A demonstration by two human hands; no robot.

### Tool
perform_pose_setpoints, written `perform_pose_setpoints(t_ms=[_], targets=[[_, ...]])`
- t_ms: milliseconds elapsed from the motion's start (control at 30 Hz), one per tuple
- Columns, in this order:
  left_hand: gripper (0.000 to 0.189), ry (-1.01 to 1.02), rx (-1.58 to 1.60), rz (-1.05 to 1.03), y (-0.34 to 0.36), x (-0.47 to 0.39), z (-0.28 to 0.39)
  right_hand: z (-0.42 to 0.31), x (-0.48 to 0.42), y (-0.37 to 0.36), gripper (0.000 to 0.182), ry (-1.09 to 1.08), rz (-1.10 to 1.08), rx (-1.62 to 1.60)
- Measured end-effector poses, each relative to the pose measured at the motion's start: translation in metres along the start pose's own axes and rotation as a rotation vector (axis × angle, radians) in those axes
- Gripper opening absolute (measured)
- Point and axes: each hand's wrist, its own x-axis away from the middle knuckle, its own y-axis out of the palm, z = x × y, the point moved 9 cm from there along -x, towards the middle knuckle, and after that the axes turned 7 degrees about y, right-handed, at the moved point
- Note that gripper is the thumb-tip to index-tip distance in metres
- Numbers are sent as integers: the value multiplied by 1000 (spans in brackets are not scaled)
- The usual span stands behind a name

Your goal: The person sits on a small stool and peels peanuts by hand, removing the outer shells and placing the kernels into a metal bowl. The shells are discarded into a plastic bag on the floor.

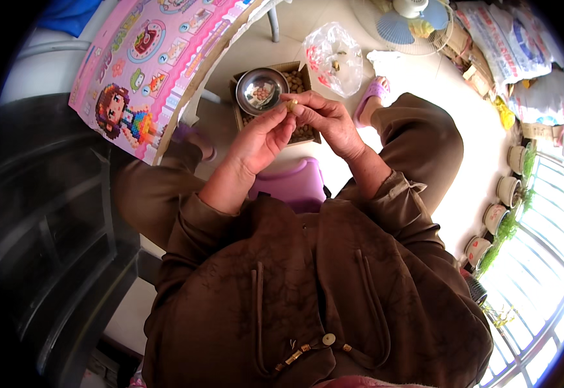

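Observation:
My left hand and my right hand meet at the fingertips, both pinching one peanut in its shell. Just beyond them a round stainless steel bowl holds some shelled peanut kernels. The bowl rests on a cardboard box with many unshelled peanuts in it. My hands hide part of the box. Behind it on the floor lies a clear plastic bag with red print and a few shell pieces inside.
A pink printed cardboard sheet juts in at the upper left. A purple plastic stool shows between my legs. An electric fan stands at the top right. Potted plants line the right side by a barred window. A dark cabinet stands left.

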Motion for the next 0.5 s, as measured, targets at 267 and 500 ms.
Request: perform_pose_setpoints(t_ms=[267,500], targets=[[20,77,-303,88,7,3,-4,5,11,-21,10,-93,304,246],[23,49,-402,76,8,1,-15,-7,29,-19,12,-241,353,431]])
